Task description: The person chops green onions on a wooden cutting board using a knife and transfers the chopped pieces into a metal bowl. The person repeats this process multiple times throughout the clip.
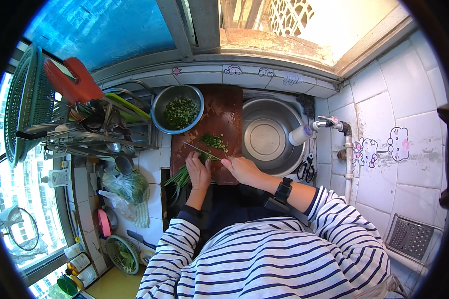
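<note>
On a reddish-brown cutting board point(224, 112), my right hand point(241, 170) grips a kitchen knife point(202, 151) whose thin blade points to the far left. My left hand point(199, 172) presses a bunch of long green stalks point(180, 178), which look like chives, against the board beside the blade. Their uncut ends stick out past the board's left edge. Just beyond the blade lies a small heap of chopped greens point(214, 141). A metal bowl point(157, 116) with more chopped greens point(181, 113) stands at the board's far left corner.
Right of the board is a large metal basin point(252, 164) under a tap point(327, 121), with black-handled scissors point(307, 170) alongside. A metal dish rack point(134, 140) crowded with utensils stands left. Nearer are a plastic bag of greens point(129, 185) and a green basket point(114, 258).
</note>
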Tool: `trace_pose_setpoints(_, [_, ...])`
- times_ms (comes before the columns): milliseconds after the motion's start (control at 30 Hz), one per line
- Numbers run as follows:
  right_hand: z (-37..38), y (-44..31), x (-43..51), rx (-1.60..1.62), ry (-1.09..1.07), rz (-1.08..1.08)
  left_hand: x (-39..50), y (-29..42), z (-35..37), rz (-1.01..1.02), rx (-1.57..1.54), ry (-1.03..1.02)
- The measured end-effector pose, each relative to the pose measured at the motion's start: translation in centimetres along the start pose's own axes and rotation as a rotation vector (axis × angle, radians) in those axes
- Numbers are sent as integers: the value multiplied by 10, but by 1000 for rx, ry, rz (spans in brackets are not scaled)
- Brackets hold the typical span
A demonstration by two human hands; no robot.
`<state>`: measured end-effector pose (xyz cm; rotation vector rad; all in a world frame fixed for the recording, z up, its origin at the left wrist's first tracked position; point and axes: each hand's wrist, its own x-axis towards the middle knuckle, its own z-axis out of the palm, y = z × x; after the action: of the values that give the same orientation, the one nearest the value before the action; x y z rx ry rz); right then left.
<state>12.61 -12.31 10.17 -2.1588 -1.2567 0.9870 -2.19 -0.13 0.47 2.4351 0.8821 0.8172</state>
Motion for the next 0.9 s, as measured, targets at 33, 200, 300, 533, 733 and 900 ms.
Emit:
trace_pose_setpoints(33, [2, 2, 1, -5, -16, 14, 0, 0, 1, -6, 8, 3])
trace_pose_setpoints(200, [13, 12, 4, -23, -27, 39, -1, -2, 7, -14, 62, -44])
trace_pose_setpoints(300, [13, 15, 5, -11, -46, 48, -2, -3, 8, -18, 110, -68])
trace_pose_setpoints(533, [-1, 13, 17, -42, -215, 106, -3, -6, 12, -42, 198, -119])
trace_pose_setpoints(733, [28, 18, 40, -100, -101, 68, -3, -6, 12, -46, 198, -117])
trace_pose_setpoints(900, [37, 28, 42, -52, -46, 50, 0, -3, 8, -34, 169, -99])
